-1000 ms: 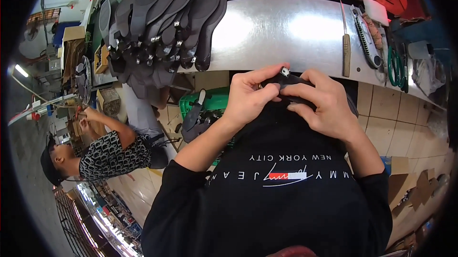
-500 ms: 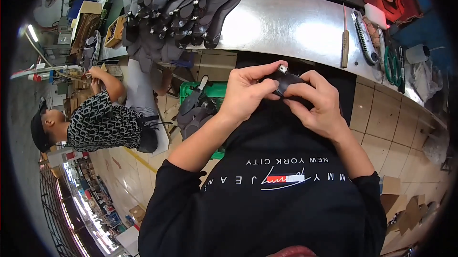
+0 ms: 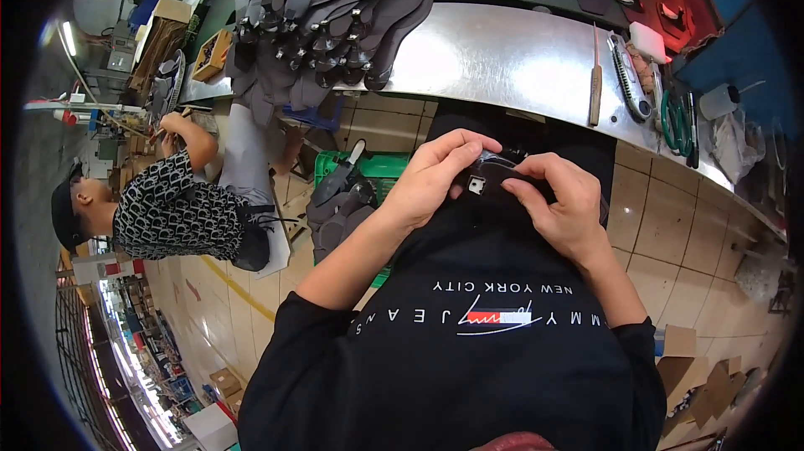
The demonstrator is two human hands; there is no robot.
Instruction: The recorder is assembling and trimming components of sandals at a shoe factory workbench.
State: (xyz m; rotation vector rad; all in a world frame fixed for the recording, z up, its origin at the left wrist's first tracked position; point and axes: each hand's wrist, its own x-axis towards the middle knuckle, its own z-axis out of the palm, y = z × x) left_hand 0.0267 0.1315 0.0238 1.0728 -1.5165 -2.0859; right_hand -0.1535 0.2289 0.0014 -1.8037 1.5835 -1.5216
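Observation:
Close in front of my body, both hands hold a dark heeled shoe sole (image 3: 499, 169) with a small pale square tip on its heel. My left hand (image 3: 431, 183) is closed on it, thumb and fingers pinching the left side. My right hand (image 3: 565, 204) is also closed, with its thumb and index finger pinching the right edge. Parts of the sole are hidden behind my fingers and blend with my black shirt. Beyond my hands, a heap of similar dark heeled soles (image 3: 322, 41) lies on the metal-topped bench (image 3: 494, 49).
A wooden-handled tool (image 3: 595, 91), a box cutter (image 3: 628, 78), green-handled scissors (image 3: 673, 123) and a white block (image 3: 649, 41) lie at the bench's right. More heeled pieces stand on the green surface behind. At left, a green crate (image 3: 387, 168) holds soles; a person (image 3: 180, 208) sits beyond.
My hands have turned the sole over and lowered it slightly toward me, so its pale heel tip now points toward my body. Its far end has swung away.

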